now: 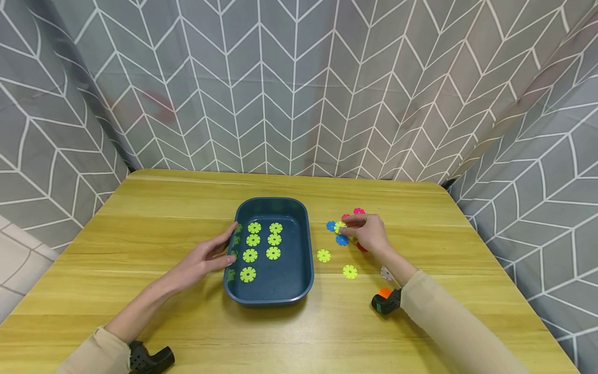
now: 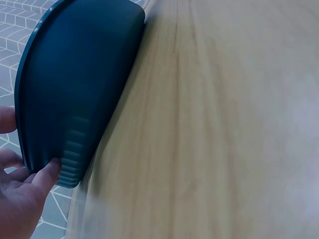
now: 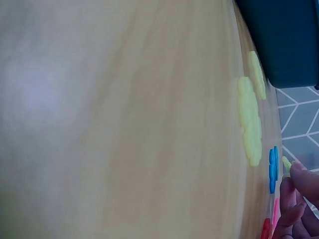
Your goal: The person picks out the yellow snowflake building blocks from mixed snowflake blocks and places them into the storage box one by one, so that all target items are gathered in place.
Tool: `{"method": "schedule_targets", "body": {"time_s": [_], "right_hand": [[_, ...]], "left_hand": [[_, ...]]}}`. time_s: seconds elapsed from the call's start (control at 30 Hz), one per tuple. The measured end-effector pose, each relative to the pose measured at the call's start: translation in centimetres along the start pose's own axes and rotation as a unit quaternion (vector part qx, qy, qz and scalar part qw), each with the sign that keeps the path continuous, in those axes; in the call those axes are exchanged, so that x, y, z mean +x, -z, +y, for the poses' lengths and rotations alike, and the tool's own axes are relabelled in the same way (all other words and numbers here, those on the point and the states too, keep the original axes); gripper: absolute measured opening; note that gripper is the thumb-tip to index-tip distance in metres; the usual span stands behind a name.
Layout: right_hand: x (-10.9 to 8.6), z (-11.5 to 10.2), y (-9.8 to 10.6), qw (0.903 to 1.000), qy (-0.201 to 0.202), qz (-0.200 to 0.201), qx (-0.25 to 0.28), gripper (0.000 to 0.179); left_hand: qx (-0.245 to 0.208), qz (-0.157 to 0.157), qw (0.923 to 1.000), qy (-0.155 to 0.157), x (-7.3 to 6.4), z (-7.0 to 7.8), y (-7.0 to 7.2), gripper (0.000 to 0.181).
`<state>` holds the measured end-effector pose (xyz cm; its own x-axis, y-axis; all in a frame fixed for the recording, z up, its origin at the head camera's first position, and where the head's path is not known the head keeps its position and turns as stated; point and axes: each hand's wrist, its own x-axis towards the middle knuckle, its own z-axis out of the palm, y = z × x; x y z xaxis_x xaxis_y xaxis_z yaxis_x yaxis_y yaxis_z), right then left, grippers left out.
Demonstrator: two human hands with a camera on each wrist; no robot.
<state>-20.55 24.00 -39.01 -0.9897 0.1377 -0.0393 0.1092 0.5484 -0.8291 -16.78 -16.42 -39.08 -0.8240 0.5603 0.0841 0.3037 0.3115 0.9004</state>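
Note:
A dark blue tray [image 1: 303,291] stands on the table with several yellow-green notched discs [image 1: 249,255] laid in two columns inside it. My left hand [image 1: 205,261] holds the tray's left side. In the left wrist view its thumb lies against the outer wall [image 2: 75,74] and other fingers reach the rim. To the right of the tray, my right hand [image 1: 369,232] pinches a yellow-green notched disc [image 1: 339,227] between thumb and fingertips, above the loose discs. The right wrist view shows this disc [image 3: 286,164] edge-on at the fingertips.
Blue discs [image 1: 342,240] and pink discs [image 1: 358,211] lie around the right hand. Two yellow-green discs [image 1: 350,271] lie nearer the tray. A grey disc [image 1: 386,274] and an orange disc [image 1: 385,292] sit near the right forearm. A patterned curtain [image 1: 289,93] hangs behind the table.

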Motion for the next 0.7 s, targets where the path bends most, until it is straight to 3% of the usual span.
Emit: {"method": "schedule_targets", "body": {"time_s": [0.7], "right_hand": [[-1.3,-1.4,0.2,0.9963,-0.021,-0.044,0.071,0.032]], "left_hand": [[-0.002,-0.001,1.0000,0.002,0.1,0.1,0.0,0.072]]}}
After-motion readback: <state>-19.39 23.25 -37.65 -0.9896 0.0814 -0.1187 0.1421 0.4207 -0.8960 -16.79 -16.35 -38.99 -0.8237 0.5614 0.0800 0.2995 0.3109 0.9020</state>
